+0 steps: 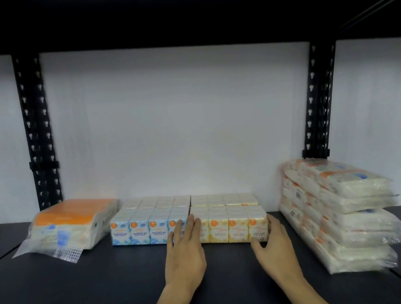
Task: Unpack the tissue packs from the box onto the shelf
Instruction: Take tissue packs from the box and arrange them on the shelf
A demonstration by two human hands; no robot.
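Observation:
A yellow block of mini tissue packs (228,221) stands on the black shelf (84,279), pressed against a blue block of mini tissue packs (143,227) on its left. My left hand (185,252) lies flat with fingers apart against the seam between the two blocks. My right hand (274,246) cups the yellow block's front right corner, thumb below and fingers along its side. No box is in view.
An orange-topped tissue bag (69,223) lies at the left. A stack of soft tissue packs (340,213) fills the right, by a black upright (317,102). A white wall stands behind, and another shelf board spans overhead.

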